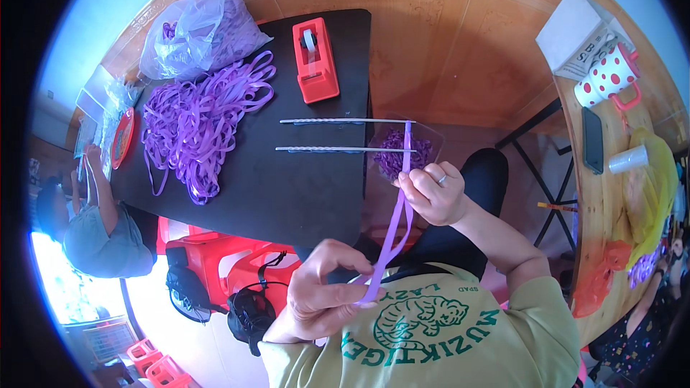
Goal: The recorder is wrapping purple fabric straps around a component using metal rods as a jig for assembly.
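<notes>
A black bench (309, 187) carries a translucent bag (201, 32) of purple ribbon at its far left and, just nearer, a ribbon heap (198, 129). Two twisted metal rods (341, 149) overhang the bench's right edge. Off the bench's near right corner, the left grip (323, 291) is loosely closed; off its right edge, the right grip (435, 192) pinches tight, both on one purple ribbon strip (392, 230) crossing the rods' ends.
</notes>
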Tool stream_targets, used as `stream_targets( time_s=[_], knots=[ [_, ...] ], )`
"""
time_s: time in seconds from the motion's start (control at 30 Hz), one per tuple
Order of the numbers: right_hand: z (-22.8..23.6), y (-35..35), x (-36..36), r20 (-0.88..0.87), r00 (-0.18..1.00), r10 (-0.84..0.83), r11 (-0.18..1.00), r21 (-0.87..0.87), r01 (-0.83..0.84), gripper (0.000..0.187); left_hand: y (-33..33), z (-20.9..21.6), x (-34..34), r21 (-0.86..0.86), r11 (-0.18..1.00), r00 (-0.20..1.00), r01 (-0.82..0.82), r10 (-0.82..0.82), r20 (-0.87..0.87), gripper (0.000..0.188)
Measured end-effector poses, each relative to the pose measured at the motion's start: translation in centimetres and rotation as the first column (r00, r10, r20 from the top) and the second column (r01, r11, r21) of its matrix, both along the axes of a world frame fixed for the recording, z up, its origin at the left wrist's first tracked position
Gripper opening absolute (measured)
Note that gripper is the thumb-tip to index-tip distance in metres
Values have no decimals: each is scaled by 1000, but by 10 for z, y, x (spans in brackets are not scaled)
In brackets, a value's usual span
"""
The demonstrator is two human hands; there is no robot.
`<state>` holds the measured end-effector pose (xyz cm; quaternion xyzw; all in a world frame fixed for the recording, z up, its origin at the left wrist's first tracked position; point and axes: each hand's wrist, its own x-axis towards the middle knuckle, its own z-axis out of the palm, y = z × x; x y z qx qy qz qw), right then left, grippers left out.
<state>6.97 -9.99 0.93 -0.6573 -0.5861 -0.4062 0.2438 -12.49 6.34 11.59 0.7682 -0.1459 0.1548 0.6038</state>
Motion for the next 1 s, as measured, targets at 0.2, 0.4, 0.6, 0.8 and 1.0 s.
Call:
stream_targets(
  time_s=[0.2, 0.4, 0.6, 0.8, 1.0],
  knots=[
    [-1, 0, -2, -5, 1000, -7, 1000, -21, 7, 25, -13, -26, -7, -159, 982, 982, -105, 128, 142, 16],
    [-5, 1, -3, -6, 1000, -18, 1000, -18, 18, 27, -29, -31, -4, -304, 827, 837, -473, 530, 139, 18],
    [-8, 3, -5, -8, 1000, -17, 999, -38, 17, 21, -13, -41, -8, -382, 921, 981, -80, 140, 131, 12],
    [-4, 9, -5, -4, 1000, -21, 1000, 13, 21, 22, -11, -39, -12, -387, 903, 978, 188, -133, 163, 21],
    [-3, 6, -4, -45, 999, 19, 1000, 24, -18, 27, -9, -42, -18, -260, 880, 918, 397, -380, 115, 23]
  ],
)
